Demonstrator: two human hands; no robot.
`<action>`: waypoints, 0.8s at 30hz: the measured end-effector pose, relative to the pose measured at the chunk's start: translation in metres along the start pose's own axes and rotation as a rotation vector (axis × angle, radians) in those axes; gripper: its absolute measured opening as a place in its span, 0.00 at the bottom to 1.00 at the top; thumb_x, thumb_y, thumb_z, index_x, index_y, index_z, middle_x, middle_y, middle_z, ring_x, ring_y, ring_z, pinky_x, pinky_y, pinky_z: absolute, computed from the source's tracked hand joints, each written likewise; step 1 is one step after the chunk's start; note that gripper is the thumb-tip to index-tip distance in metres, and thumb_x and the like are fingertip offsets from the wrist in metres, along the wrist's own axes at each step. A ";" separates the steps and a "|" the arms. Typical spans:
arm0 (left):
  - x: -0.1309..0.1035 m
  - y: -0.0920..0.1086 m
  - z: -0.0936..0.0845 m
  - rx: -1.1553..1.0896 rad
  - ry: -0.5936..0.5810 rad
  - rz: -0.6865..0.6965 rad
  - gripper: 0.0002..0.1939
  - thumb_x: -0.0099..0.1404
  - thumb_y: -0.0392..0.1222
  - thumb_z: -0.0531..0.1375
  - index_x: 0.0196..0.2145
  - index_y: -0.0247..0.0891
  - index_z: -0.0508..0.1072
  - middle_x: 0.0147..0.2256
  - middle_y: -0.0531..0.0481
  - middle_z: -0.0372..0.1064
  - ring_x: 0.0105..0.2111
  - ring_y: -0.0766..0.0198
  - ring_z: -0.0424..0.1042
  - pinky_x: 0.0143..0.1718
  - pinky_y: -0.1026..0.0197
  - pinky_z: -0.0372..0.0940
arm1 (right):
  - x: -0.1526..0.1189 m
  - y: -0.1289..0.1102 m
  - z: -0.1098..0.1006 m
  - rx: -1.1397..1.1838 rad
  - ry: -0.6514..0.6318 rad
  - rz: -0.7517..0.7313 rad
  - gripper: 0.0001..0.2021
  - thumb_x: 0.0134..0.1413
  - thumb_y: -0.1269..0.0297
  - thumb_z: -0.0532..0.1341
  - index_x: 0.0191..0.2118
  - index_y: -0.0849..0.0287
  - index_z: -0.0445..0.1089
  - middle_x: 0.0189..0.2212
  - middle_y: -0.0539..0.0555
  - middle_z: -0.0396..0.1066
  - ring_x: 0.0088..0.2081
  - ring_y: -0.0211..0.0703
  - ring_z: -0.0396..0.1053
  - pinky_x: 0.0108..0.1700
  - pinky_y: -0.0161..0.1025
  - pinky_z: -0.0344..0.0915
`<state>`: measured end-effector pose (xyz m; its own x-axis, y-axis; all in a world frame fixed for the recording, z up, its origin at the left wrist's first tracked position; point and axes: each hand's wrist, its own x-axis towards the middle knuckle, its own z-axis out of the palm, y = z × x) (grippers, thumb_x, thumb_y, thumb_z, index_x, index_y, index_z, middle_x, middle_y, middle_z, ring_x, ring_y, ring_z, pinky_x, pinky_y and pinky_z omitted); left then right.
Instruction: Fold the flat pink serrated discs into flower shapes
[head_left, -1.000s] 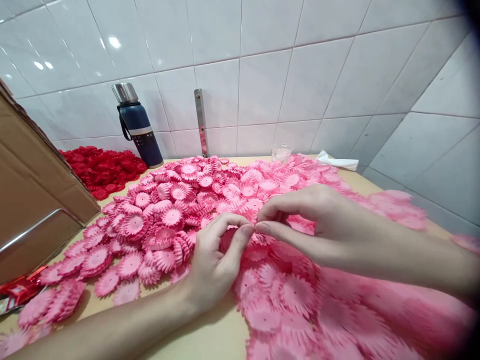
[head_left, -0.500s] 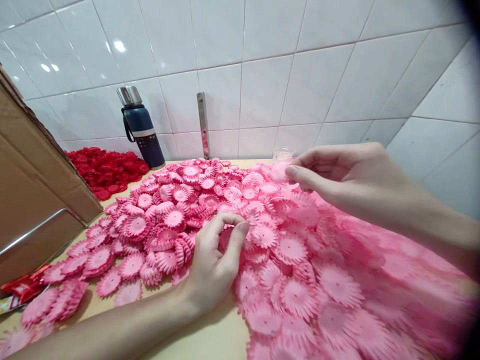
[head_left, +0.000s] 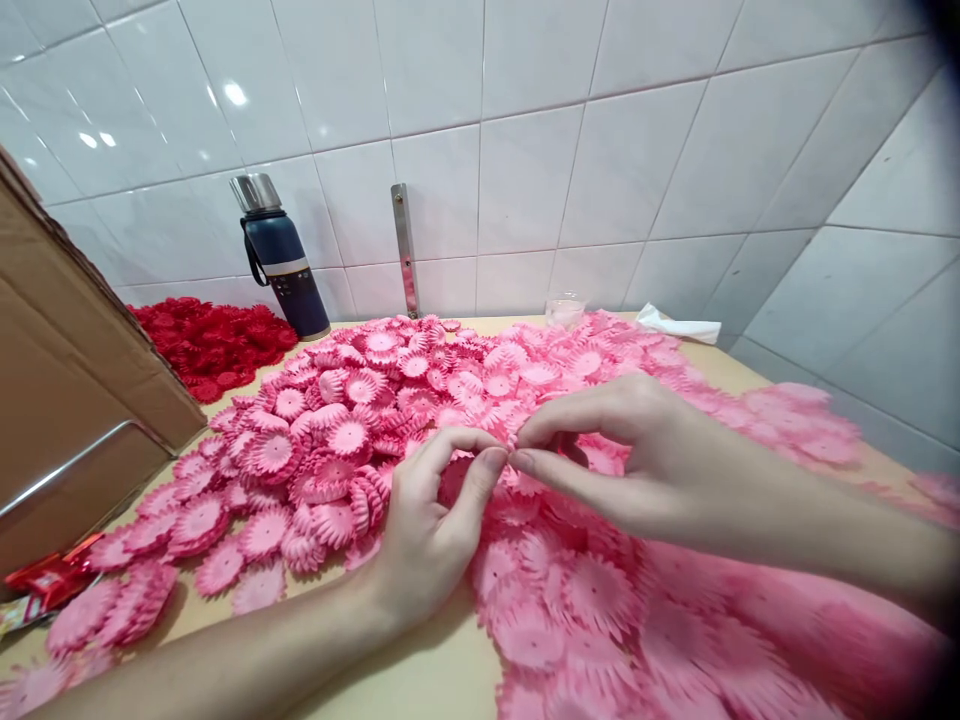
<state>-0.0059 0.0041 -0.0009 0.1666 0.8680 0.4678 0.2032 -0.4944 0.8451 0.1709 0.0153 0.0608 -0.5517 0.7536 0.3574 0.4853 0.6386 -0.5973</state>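
Over a wide heap of pink fringed flower-petal discs (head_left: 349, 437), my two hands meet fingertip to fingertip. My left hand (head_left: 439, 520) pinches thumb against forefinger. Coming in from the right, my right hand (head_left: 637, 455) has its thumb and forefinger pressed together right beside the left fingertips. Whatever lies between the fingers is too small or hidden to make out. Larger, paler petal discs (head_left: 592, 590) lie below the right hand and blur toward the lower right.
A dark blue flask (head_left: 289, 265) stands against the tiled wall, beside a pile of red petal discs (head_left: 214, 340). Cardboard (head_left: 82, 380) rises at the left, with red wrappers (head_left: 52, 580) below it. A clear cup (head_left: 565, 310) and white tissue (head_left: 679, 326) sit at the back.
My right hand has come down and left from the back of the heap to meet the left fingertips. The cup and tissue now show fully. My left hand stays nearly in place.
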 end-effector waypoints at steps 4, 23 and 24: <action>0.000 0.000 0.000 0.024 -0.014 0.027 0.05 0.67 0.38 0.56 0.37 0.38 0.71 0.34 0.49 0.73 0.33 0.65 0.71 0.34 0.64 0.64 | -0.001 0.000 -0.003 -0.053 -0.040 -0.008 0.09 0.54 0.68 0.59 0.29 0.57 0.76 0.24 0.50 0.74 0.23 0.38 0.67 0.25 0.35 0.62; -0.001 0.000 0.000 0.053 -0.041 0.046 0.06 0.67 0.38 0.56 0.36 0.37 0.72 0.32 0.50 0.74 0.30 0.66 0.71 0.33 0.65 0.65 | 0.001 0.000 -0.008 -0.039 -0.130 0.027 0.07 0.55 0.67 0.59 0.28 0.59 0.73 0.21 0.46 0.71 0.23 0.33 0.65 0.25 0.32 0.61; -0.001 0.000 0.000 0.050 -0.043 0.051 0.06 0.67 0.37 0.56 0.36 0.36 0.72 0.32 0.50 0.74 0.30 0.67 0.71 0.33 0.65 0.65 | 0.001 0.000 -0.008 -0.038 -0.127 0.025 0.07 0.55 0.67 0.59 0.28 0.59 0.72 0.20 0.46 0.70 0.22 0.33 0.65 0.25 0.31 0.60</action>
<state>-0.0063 0.0034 -0.0011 0.2187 0.8396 0.4972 0.2416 -0.5403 0.8061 0.1754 0.0174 0.0666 -0.6199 0.7447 0.2474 0.5237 0.6274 -0.5763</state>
